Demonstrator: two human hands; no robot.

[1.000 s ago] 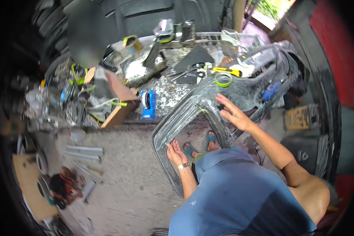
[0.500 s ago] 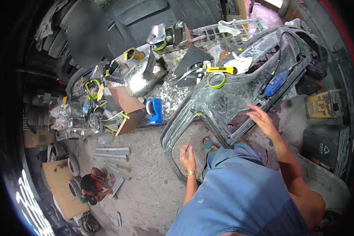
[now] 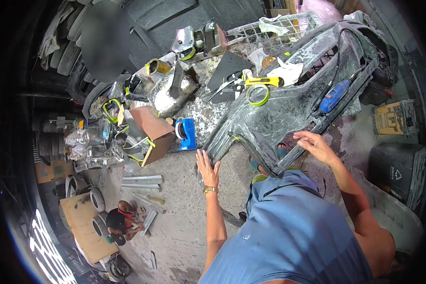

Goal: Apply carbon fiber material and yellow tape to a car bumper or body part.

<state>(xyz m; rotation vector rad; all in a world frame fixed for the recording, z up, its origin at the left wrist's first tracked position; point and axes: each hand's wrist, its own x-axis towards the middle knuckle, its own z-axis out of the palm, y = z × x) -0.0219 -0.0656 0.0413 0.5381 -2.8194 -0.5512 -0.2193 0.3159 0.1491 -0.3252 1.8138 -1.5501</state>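
Note:
A large dark frame-like panel [image 3: 265,118] with a woven surface and whitish dust lies across the bench and juts out toward me. My left hand [image 3: 208,171] is flat with fingers stretched, at the panel's left edge; contact I cannot tell. Beside the panel's right rail my right hand [image 3: 315,146] is half spread and holds nothing. On the panel rest a blue rotary tool [image 3: 335,96] with a dark cord, a roll of green tape [image 3: 258,94], a yellow utility knife [image 3: 265,81] and a crumpled white cloth [image 3: 288,73]. Scissors [image 3: 228,85] lie left of the knife.
A blue tape dispenser [image 3: 188,135] and an open cardboard box [image 3: 149,130] sit at the bench's near edge. Grey strips [image 3: 142,180] lie on the floor. A person [image 3: 120,222] crouches at lower left. At right stand a yellow container [image 3: 394,119] and a black bin [image 3: 396,168].
My left hand has moved up and left to the panel's edge, its fingers straightening. My right hand has barely shifted. The view has shifted slightly.

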